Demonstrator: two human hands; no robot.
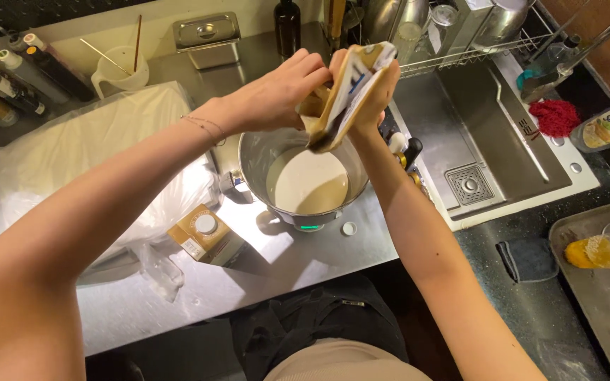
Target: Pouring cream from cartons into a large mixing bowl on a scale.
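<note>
While both hands grip a flattened carton (351, 92) over the pot (305, 176) | steel counter (284, 275) (sink (481, 141) alongside) | dim kitchen

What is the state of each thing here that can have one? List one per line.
Carton: squeezed flat, tipped over the bowl.
Metal bowl: partly filled with pale cream liquid.
Second carton: capped, lying on the counter.
Left hand: gripping the carton.
Right hand: gripping the carton.
Sink: dry.

A glossy printed paper carton (351, 88) over a shiny smooth metal bowl (259, 152) on the brushed steel counter (248, 282)
</note>
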